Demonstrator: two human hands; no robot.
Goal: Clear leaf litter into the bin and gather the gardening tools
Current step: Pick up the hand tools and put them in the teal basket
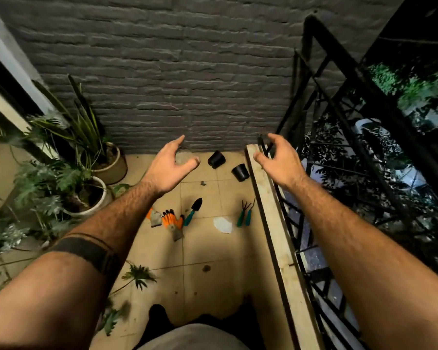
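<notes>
Here, left hand (pixel 168 168) and right hand (pixel 280 161) hover empty (fingers loosely spread) above the trowel (pixel 193 210) and gloves (pixel 171 222).

No readable text, label or number anywhere — nothing legible.

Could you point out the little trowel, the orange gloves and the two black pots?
trowel (pixel 193 211): head view, on its teal handle.
orange gloves (pixel 172 221): head view, on the palm.
black pots (pixel 216 159): head view, on the left pot's side.
</notes>
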